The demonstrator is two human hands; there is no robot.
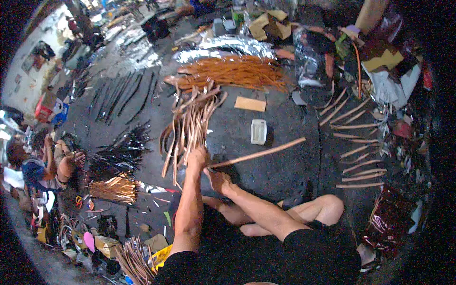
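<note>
A loose bunch of long brown leather-like strips [192, 116] lies on the dark floor in front of me. My left hand [197, 156] is closed at the near end of this bunch, its fingers wrapped around strips. Just below and to the right, my right hand [218, 181] is closed close against it. One single tan strip [261, 152] runs from between my hands out to the right, its near end at my right fingers. Exactly how the fingers grip that end is blurred.
Orange-brown strips [228, 73] lie beyond the bunch. A small white tray [258, 131] and a tan rectangular piece [250, 104] sit ahead. Separate strips [358, 161] line the right. Black strips [121, 149] and a golden bundle [114, 188] lie left, near another person [40, 171].
</note>
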